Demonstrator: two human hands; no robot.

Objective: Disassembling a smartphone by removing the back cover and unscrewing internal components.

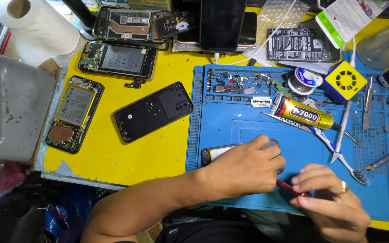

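A phone (221,153) was pinned flat on the blue mat (230,121) at 6 o'clock by the left hand (244,168), fingers pressed together over it, likely for steadiness. A red tool (289,188) was pinched by the right hand (332,202), tip aimed at the phone's edge at 9 o'clock.

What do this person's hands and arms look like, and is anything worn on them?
Both arms are bare as far as the view shows, with no sleeves, gloves or watch. The left hand wears nothing. The right hand has a gold-coloured ring on one finger. No markings show on either arm.
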